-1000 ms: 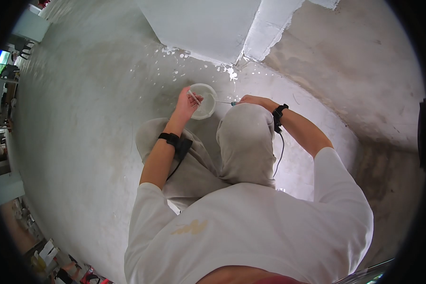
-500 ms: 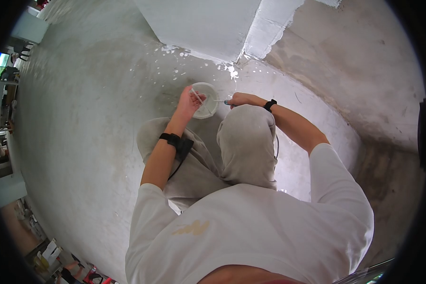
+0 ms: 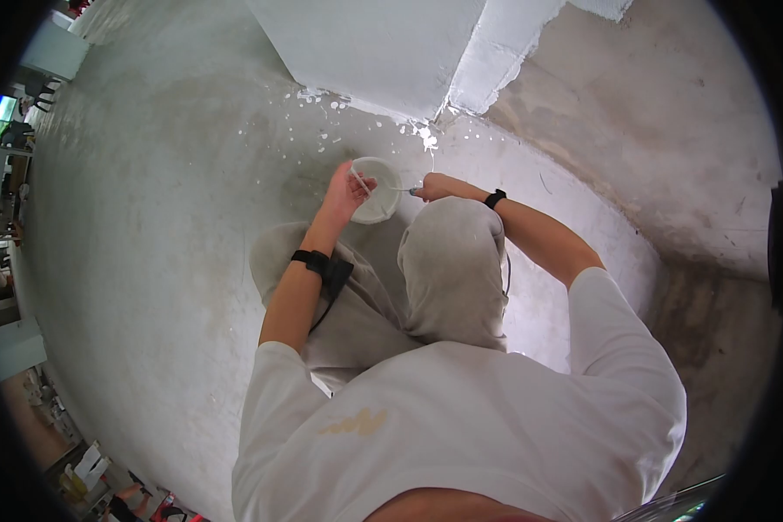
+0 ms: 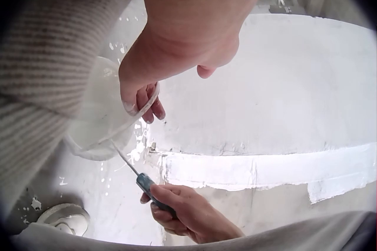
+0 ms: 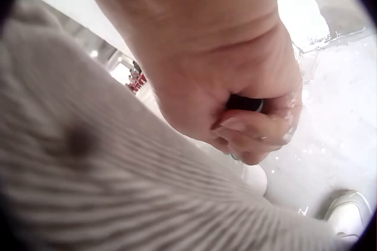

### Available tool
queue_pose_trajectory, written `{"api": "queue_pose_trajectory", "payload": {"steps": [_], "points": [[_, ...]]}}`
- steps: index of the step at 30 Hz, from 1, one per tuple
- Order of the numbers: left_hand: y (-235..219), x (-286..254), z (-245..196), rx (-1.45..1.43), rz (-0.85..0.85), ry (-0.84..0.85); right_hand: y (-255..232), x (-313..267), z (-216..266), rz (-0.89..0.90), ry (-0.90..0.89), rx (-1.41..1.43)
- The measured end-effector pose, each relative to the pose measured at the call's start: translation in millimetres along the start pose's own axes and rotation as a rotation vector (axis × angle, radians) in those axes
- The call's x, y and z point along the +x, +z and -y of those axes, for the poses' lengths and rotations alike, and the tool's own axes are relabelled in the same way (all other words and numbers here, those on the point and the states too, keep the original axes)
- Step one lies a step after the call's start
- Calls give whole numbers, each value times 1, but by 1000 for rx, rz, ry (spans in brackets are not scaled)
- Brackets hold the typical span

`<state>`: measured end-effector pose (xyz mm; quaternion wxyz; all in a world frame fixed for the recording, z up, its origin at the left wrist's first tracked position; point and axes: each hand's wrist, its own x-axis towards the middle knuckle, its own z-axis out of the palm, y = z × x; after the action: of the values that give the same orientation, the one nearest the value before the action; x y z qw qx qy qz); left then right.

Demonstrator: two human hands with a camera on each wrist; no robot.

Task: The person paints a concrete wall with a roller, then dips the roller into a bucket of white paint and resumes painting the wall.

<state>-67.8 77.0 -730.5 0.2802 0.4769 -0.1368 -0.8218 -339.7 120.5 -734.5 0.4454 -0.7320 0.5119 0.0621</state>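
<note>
A white plastic bucket (image 3: 383,209) stands on the floor in front of the knees. My left hand (image 3: 346,193) grips it at its left side, fingers curled at a thin white strip (image 4: 132,122) that runs along the bucket's mouth. In my right hand (image 4: 187,211) is a screwdriver (image 4: 141,181) with a teal handle, its thin shaft pointing at the bucket. The screwdriver's tip meets the bucket's edge in the left wrist view. From the right wrist view, the fingers wrap round the handle and only its dark end shows.
A pale wall block (image 3: 374,52) with rough white paint edges rises ahead. White paint spots dot the concrete floor (image 3: 165,217). Another wall (image 3: 652,130) stands at the right. The bent knees (image 3: 452,270) frame the bucket, and a white shoe (image 5: 347,213) shows on the floor.
The right hand with the screwdriver has shifted slightly left, toward the bucket. The left hand keeps its grip on the bucket, almost still.
</note>
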Motion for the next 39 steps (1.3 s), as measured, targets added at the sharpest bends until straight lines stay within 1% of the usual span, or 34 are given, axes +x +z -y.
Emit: {"api": "queue_pose_trajectory", "payload": {"steps": [2,3,5,6,8,9,11,12,14,16,17,21,23,26,27,29,32,34,39], "points": [[-1,0,-1,2,-33,-2,1,-3,-16,-67,67,-73],[-4,0,-1,19,-28,-9,-3,-10,-16,-64,66,-75],[-8,0,-2,34,-22,-17,-13,-33,-4,-156,41,-132],[-9,-1,-2,70,-18,-21,-18,-43,5,-154,42,-133],[-12,3,-1,107,-11,-24,-22,-62,20,-165,124,-150],[-13,6,-1,112,-3,-29,-18,-67,20,-167,126,-150],[-16,11,1,119,7,-32,-12,-77,21,-234,166,-114],[-13,8,0,109,-14,-32,-10,-78,19,-235,166,-112],[-7,3,-1,104,-29,-34,-3,-81,16,-292,134,-86],[-5,4,0,73,-77,-40,-10,-89,27,-294,149,-65],[-4,4,0,76,-74,-41,-12,-92,31,-293,162,-45],[-7,8,2,83,-74,-48,-10,-95,20,-333,176,-134],[-9,9,2,76,-62,-46,-11,-99,15,-375,205,-81],[-13,9,5,67,-47,-21,-11,-105,8,-354,228,-48],[-12,8,4,74,-47,-16,-9,-108,4,-348,229,-45],[-10,4,1,81,-49,-10,-6,-111,-1,-374,170,-28],[-6,2,-3,66,-45,-16,1,-108,-11,-346,197,-39],[-5,3,-1,65,-78,-29,0,-107,-10,-359,192,-18],[-9,8,1,54,-41,-41,-2,-113,-2,-391,197,15]]}}
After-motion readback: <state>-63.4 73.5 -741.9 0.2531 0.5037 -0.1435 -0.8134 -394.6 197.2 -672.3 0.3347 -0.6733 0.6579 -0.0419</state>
